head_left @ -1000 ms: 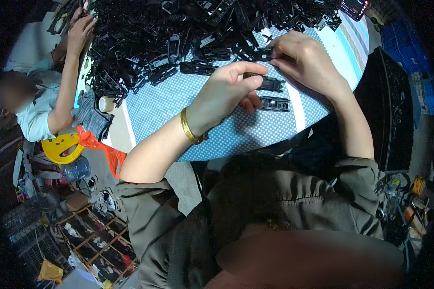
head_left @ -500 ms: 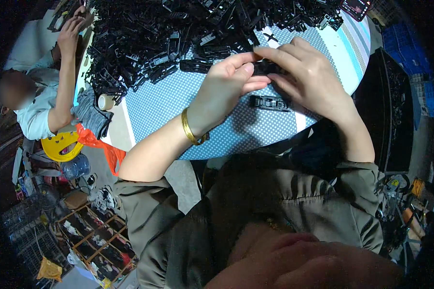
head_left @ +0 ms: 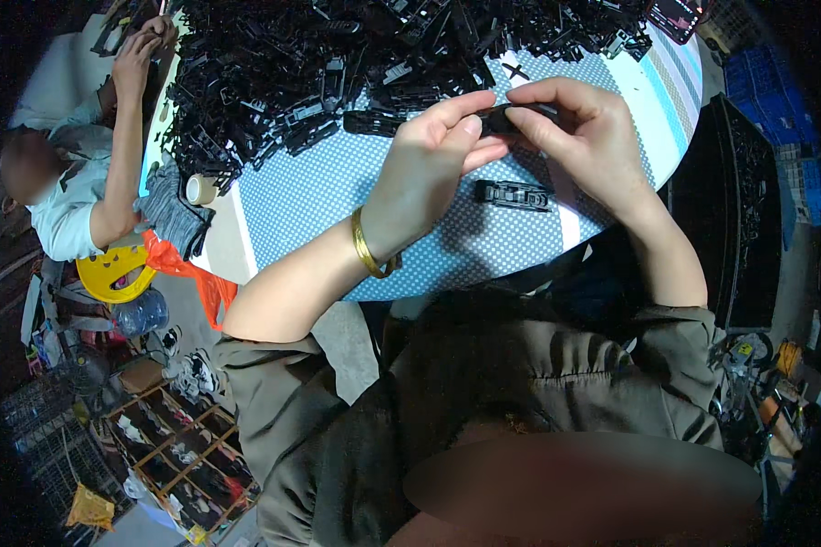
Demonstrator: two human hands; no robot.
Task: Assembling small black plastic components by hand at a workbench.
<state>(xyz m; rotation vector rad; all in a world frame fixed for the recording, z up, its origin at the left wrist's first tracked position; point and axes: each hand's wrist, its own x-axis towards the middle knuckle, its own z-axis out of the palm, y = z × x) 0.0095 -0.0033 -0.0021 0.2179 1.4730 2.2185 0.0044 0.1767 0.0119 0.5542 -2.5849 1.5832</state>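
The surface [head_left: 337,210] has a blue covering with small white dots and white bands. A heap of black parts [head_left: 337,55] spreads over its far side; one separate black part [head_left: 515,195] lies nearer the front edge. A pale round object [head_left: 201,190] sits at the left.

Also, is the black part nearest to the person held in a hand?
No, that black part lies on the dotted cloth, apart from the left hand and the right hand.
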